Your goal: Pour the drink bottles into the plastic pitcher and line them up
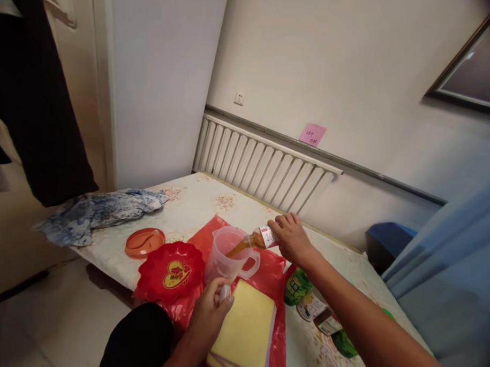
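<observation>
My right hand (290, 236) is closed round a labelled bottle (263, 237), tilted so that its mouth points down to the left. Amber liquid runs from it into a translucent plastic measuring jug (221, 257) with a handle on its right. Between the thumb and fingers of my left hand (210, 316) is a pale bottle cap (225, 292), in front of the jug. Just right of that hand lies a yellow notebook (246, 325). Under the jug and notebook spreads a red plastic sheet (279, 334).
A red scalloped tray (153, 271) and an orange round dish (135, 243) sit left of the jug. Several bottles and cans, including a green one (296, 287), stand below my right forearm. Blue patterned cloth (115, 208) lies at the far left. A radiator (257, 165) runs behind.
</observation>
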Action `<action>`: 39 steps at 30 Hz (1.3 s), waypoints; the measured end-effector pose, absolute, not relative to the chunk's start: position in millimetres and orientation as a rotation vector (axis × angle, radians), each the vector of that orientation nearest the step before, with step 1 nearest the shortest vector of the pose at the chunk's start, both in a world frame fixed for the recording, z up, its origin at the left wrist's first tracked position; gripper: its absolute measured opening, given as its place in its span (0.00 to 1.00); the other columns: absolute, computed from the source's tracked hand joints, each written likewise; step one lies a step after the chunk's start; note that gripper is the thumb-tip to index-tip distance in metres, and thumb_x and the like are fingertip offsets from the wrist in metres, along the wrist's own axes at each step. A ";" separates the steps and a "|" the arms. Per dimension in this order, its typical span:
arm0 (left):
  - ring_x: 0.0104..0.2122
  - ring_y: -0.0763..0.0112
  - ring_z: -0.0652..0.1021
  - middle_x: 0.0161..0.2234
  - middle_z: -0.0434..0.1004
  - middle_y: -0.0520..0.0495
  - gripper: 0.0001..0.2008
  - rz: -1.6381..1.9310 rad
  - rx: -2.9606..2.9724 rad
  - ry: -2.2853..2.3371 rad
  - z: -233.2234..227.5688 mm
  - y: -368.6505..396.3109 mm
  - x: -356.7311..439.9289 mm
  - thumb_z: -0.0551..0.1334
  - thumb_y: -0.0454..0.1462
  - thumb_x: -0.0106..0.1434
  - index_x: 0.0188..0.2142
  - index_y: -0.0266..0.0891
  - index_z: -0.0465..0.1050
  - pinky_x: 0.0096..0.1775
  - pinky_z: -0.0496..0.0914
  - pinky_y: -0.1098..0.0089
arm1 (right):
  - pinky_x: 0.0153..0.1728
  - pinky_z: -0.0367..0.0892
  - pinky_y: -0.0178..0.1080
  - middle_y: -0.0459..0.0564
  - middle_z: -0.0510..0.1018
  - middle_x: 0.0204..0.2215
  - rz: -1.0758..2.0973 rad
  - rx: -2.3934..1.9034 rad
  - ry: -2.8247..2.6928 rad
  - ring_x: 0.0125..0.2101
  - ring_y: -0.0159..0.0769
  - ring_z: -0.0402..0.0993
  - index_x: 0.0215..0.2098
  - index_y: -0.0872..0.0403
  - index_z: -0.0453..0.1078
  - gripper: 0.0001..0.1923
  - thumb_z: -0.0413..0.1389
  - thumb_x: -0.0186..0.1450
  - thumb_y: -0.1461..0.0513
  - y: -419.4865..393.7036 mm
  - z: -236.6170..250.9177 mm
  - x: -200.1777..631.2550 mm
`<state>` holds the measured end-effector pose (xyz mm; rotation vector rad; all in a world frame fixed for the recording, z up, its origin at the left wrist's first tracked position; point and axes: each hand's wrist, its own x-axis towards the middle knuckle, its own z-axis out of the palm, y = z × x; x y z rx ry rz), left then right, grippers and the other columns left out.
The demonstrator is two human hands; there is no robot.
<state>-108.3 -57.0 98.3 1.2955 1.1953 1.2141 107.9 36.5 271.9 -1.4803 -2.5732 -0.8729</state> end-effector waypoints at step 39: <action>0.32 0.64 0.75 0.32 0.74 0.48 0.22 1.391 1.310 1.153 155.2 -33.2 -108.2 0.63 0.42 0.50 0.45 0.37 0.70 0.37 0.70 0.66 | 0.45 0.59 0.42 0.52 0.72 0.42 -0.077 -1.536 -2.360 0.42 0.43 0.66 0.52 0.52 0.66 0.24 0.58 0.57 0.65 -13.5 218.4 118.8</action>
